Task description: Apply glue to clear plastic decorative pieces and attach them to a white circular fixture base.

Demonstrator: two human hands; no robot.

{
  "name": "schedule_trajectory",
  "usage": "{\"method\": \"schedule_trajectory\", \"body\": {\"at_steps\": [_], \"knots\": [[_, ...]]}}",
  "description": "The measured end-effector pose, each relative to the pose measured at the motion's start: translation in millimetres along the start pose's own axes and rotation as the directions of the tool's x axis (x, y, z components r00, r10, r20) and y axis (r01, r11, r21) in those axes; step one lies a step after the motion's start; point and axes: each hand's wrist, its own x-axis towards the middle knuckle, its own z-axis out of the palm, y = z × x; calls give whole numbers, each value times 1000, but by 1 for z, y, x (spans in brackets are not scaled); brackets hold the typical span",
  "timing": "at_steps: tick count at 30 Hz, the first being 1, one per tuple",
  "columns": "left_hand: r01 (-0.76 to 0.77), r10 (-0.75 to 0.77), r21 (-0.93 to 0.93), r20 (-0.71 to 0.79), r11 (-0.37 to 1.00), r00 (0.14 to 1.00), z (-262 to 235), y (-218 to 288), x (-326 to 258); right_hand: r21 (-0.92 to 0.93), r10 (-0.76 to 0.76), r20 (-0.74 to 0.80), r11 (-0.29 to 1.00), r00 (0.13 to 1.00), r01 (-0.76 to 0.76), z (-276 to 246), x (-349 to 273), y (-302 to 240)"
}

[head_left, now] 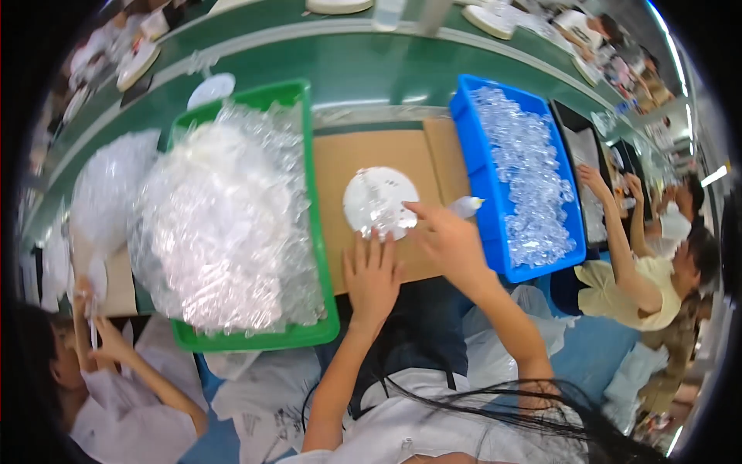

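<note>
On a sheet of brown cardboard (332, 166) in front of me lies a round white disc (357, 203) with small dark marks or holes. Clear plastic pieces (382, 219) sit on its face, too blurred to tell their exact shape. My left hand (372, 280) lies flat, fingers spread, its fingertips at the disc's near edge. With its index finger stretched out, my right hand (452, 246) touches or nearly touches the disc's right side. Its other fingers are curled, and a small white bottle with a yellow tip (466, 206) juts out from them.
A green bin (328, 309) heaped with clear plastic bags stands left, a blue bin (483, 185) of small clear plastic pieces right. A stuffed clear bag (116, 182) lies further left. Co-workers sit on both sides. A green conveyor (371, 69) runs beyond the cardboard.
</note>
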Motion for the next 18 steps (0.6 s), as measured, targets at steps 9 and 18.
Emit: {"method": "schedule_trajectory", "body": {"at_steps": [9, 18], "knots": [[-64, 56, 129, 61, 990, 997, -24, -8, 4, -602, 109, 105, 798, 988, -24, -126, 16, 172], [-28, 16, 124, 92, 992, 996, -29, -11, 2, -487, 125, 30, 868, 992, -95, -142, 1, 167]]}}
